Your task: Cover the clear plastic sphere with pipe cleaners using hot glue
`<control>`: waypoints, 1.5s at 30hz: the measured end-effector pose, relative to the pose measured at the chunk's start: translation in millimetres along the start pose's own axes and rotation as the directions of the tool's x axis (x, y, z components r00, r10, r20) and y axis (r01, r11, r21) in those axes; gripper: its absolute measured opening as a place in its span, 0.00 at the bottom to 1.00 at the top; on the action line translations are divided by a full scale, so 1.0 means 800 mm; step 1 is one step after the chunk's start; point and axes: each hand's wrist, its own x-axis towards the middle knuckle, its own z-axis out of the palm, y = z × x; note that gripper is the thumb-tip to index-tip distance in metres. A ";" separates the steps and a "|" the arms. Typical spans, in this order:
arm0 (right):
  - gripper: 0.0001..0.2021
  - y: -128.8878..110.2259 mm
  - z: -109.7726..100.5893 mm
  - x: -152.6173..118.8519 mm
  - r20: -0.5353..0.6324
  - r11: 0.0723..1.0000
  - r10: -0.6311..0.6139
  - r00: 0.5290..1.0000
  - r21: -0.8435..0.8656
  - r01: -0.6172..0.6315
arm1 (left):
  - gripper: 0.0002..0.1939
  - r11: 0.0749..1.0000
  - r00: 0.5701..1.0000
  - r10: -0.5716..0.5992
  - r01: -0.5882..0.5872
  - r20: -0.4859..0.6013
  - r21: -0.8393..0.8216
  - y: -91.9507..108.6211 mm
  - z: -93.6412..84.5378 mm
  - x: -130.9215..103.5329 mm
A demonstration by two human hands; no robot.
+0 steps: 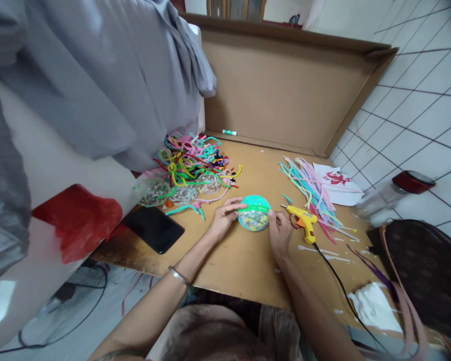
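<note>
Between my two hands is a round, flat disc (254,220), its upper part covered in teal and green strips and its lower part see-through with yellow bits. My left hand (225,216) grips the disc's left edge, fingers bent over the green band. On the opposite edge, my right hand (279,228) pinches it between thumb and fingers. Just beyond my right hand lies a yellow hot glue gun (303,220), its nozzle pointing left. Several clear round pieces (184,193) sit to the left, beside a heap of coloured pipe cleaners (190,155).
More pipe cleaners (311,188) lie at right by a paper with a red drawing (336,178). A black phone (154,229) rests near the left edge. A glass bottle (385,195), a dark bag (424,271) and tissue (376,307) stand right; a cardboard wall (278,90) is behind.
</note>
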 end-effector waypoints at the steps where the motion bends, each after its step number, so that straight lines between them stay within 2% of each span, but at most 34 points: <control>1: 0.22 0.000 0.000 0.000 0.003 1.000 0.013 1.000 0.008 -0.013 | 0.09 1.000 1.000 0.010 -0.010 -0.001 0.005 -0.001 0.000 0.000; 5: 0.22 0.001 0.000 0.000 0.019 0.998 0.056 0.998 0.031 -0.056 | 0.09 0.998 0.998 0.057 -0.057 -0.003 0.038 -0.004 0.000 0.000; 11: 0.22 0.002 0.001 0.000 0.021 0.998 0.056 0.998 0.031 -0.057 | 0.11 0.982 0.993 0.118 -0.117 0.001 0.148 0.003 0.003 -0.004; 17: 0.21 0.000 0.000 -0.001 0.016 0.998 0.051 0.999 0.027 -0.051 | 0.10 0.972 0.989 0.146 -0.143 -0.005 0.188 0.009 0.007 -0.007; 23: 0.21 0.000 -0.001 -0.002 0.020 0.997 0.067 0.998 0.032 -0.068 | 0.16 0.969 0.984 0.158 -0.170 0.079 0.180 0.007 0.000 -0.008; 26: 0.20 -0.001 -0.001 -0.003 0.018 0.995 0.089 0.996 0.049 -0.090 | 0.16 0.967 0.982 0.153 -0.171 0.107 0.188 0.010 0.000 -0.009; 31: 0.19 -0.004 0.001 -0.004 0.018 0.993 0.088 0.996 0.072 -0.089 | 0.13 0.951 0.978 0.208 -0.208 0.025 0.228 0.015 0.006 -0.011; 36: 0.18 -0.006 0.002 -0.005 0.020 0.993 0.074 0.997 0.093 -0.076 | 0.15 0.955 0.978 0.186 -0.157 -0.093 0.253 0.013 0.010 -0.008; 45: 0.17 -0.005 0.002 -0.005 0.023 0.991 0.088 0.996 0.097 -0.090 | 0.11 0.945 0.965 0.240 -0.206 -0.109 0.255 0.010 0.013 -0.007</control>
